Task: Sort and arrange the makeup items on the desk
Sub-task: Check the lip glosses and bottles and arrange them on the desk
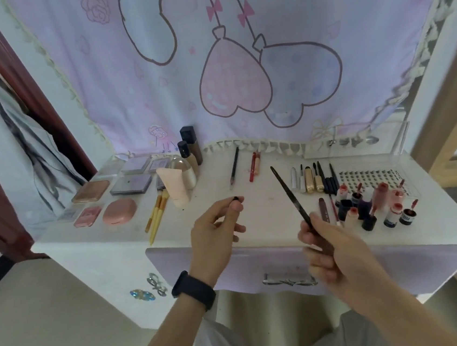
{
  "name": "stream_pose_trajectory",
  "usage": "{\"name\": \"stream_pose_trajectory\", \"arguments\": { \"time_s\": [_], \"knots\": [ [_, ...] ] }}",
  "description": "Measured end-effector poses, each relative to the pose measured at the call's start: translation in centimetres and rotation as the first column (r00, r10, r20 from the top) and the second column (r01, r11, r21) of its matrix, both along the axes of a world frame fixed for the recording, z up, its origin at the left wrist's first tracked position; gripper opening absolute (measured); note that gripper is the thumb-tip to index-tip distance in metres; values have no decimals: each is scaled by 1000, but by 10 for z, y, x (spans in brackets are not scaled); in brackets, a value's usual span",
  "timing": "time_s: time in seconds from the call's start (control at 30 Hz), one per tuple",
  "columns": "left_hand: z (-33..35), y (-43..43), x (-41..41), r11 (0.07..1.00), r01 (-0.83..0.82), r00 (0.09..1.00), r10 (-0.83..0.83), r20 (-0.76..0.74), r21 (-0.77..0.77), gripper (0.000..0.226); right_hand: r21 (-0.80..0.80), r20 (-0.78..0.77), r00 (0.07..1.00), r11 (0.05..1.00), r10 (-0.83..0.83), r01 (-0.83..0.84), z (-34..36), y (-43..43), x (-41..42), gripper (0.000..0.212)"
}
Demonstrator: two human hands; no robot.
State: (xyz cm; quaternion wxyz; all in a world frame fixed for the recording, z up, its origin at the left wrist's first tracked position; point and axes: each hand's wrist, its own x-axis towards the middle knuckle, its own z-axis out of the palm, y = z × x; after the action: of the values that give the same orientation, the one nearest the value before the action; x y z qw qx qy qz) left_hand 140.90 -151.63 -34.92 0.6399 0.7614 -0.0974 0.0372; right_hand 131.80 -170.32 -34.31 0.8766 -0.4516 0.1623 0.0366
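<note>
Head view: the left hand [216, 230] pinches a small black cap [235, 199] between thumb and fingertips above the middle of the white desk top [211, 183]. The right hand [331, 246] is clamped round the lower end of a long, slim dark liner pencil [290, 194], whose tip slants up and to the left, well apart from the cap.

Risks noted:
- The cap is held only at the fingertips. A loose pinch while aligning it could drop it, and it may roll off the front edge.
- Cap and pencil tip must meet in mid-air. A misjudged approach could smear or break the tip.
- The right hand works just beside the cluster of small red and dark lip-colour bottles [372, 208]. A sweep of the wrist could topple them.
- The sorted row of slim liner tubes [315, 177] lies near the pencil and could be knocked out of order.
</note>
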Motion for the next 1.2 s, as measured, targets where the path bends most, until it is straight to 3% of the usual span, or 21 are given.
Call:
{"name": "stream_pose_trajectory", "arguments": {
  "time_s": [0.17,0.3,0.4,0.53,0.7,0.97,1.2],
  "knots": [
    [-5,-22,25,996,-13,990,0,-140,-90,16,-44,-40,998,998,-53,51,-9,-3,20,24],
    [-10,-34,52,990,15,953,-57,-298,-143,22,-253,-72,995,966,-75,54,-12,-11,39,17],
    [-14,-46,73,998,37,934,-56,-353,-60,29,-454,-92,994,891,-63,14,-9,-17,58,12],
    [-16,-63,99,969,74,962,-7,-274,237,29,-726,-88,992,688,-89,-3,-7,-24,90,7],
    [-13,-83,123,862,52,983,46,-180,504,29,-905,-18,991,424,-134,41,-9,-31,119,4],
    [-16,-104,143,751,54,994,26,-110,658,22,-997,-50,983,-50,-179,-60,-13,-33,151,23],
    [-21,-109,147,748,51,997,-3,-72,662,22,-948,-60,985,-299,-159,-106,-20,-27,162,29]
  ]
}}
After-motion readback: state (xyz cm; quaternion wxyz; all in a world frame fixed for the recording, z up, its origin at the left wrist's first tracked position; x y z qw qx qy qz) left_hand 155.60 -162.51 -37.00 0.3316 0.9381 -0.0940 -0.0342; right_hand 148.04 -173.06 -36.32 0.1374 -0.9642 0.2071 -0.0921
